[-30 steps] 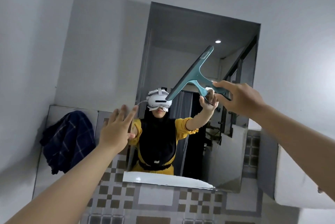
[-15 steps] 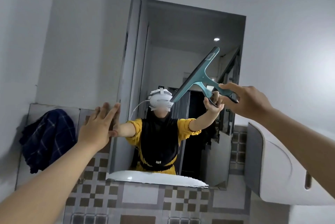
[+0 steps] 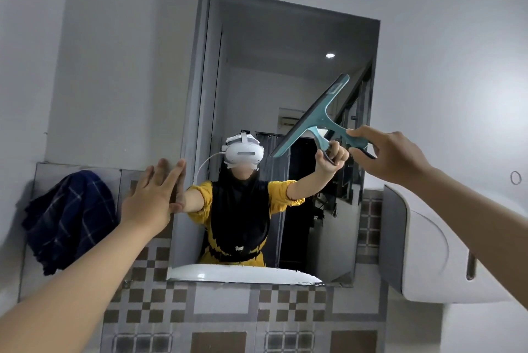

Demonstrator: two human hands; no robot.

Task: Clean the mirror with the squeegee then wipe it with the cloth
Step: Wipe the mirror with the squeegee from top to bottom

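Cloth (image 3: pixel 70 221), dark blue with a pale check, hangs bunched at the far left against a grey panel, well apart from the mirror (image 3: pixel 285 72); bare wall lies open above it. Next rightward, the left hand (image 3: pixel 151 198) is spread flat, fingers extended and together, its fingertips at the mirror's left edge roughly halfway up (contact with the frame looks likely but cannot be confirmed). The mirror itself is a tall frameless rectangle on a plain grey wall, its upper two thirds unobstructed, with free glass above and to the left of the tool. Patterned tiles (image 3: pixel 228 312) in brown, grey and white run beneath its lower edge and beside its lower corners. The squeegee (image 3: pixel 314 118), teal, sits over the right half of the glass, blade tilted from lower left to upper right; whether the blade touches the glass cannot be told. The right hand (image 3: pixel 388 152) is closed around the squeegee's handle, thumb on top. The mirror's right edge lies just behind this hand, leaving little glass to that side. At far right a white wall-mounted dispenser (image 3: pixel 428 255) projects beside the mirror's lower right corner, below the right forearm.
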